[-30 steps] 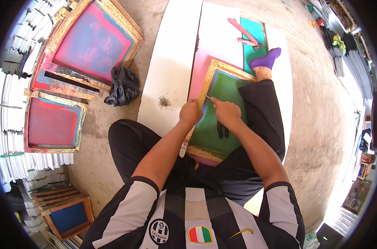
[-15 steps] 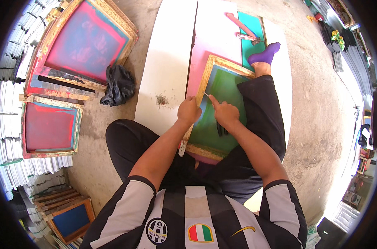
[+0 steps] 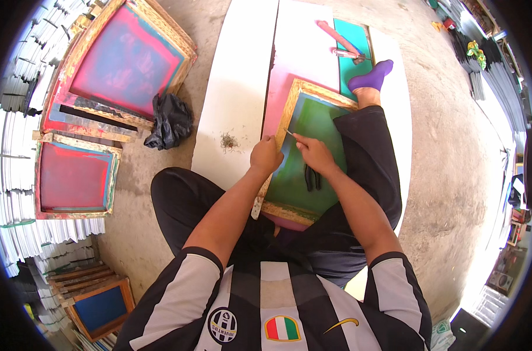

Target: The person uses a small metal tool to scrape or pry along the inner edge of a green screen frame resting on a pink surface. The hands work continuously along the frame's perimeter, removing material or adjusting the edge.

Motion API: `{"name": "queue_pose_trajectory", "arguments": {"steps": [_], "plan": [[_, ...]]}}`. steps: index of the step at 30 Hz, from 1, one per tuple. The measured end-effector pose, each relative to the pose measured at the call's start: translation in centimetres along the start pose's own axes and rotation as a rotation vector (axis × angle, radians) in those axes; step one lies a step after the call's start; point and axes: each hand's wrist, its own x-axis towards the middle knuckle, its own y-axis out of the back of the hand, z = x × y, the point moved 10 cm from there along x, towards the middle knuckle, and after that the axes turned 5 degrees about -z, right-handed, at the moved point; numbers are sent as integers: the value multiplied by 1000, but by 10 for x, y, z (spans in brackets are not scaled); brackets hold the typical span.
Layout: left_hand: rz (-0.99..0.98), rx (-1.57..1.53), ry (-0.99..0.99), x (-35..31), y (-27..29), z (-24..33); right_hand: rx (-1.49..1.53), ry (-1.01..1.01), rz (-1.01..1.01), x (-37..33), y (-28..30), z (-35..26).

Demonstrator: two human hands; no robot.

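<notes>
A wooden screen-printing frame with green and blue mesh lies between my legs, tilted slightly. My left hand is closed around its left rail. My right hand holds a slim tool with a thin metal shaft, perhaps a screwdriver; its handle is hidden in the fist. The shaft's tip meets the inner edge of the left rail, just above my left hand. Black-handled pliers lie on the mesh beneath my right wrist.
White boards lie beneath the frame. Beyond my purple-socked foot are a long reddish-handled tool and a smaller red-and-white one on a teal panel. Left are painted screens and a black plastic bag.
My right index finger, stretched along the tool before, is now curled back around it. The right hand has lifted slightly, showing more of the pliers. My left hand keeps its grip.
</notes>
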Motion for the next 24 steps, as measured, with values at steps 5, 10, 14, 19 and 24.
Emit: {"name": "queue_pose_trajectory", "arguments": {"steps": [5, 10, 14, 19, 24], "plan": [[7, -9, 32, -1, -1, -13, 708, -502, -399, -6, -17, -3], [0, 6, 29, -1, -3, -13, 857, -646, -387, -11, -19, 4], [11, -16, 2, 3, -4, -13, 482, -351, -271, -2, -9, 14], [4, -69, 21, -7, 1, -16, -116, -90, -66, -25, 18, -36], [36, -80, 55, -16, 2, -16, -252, -177, -68, -39, 24, -58]]}}
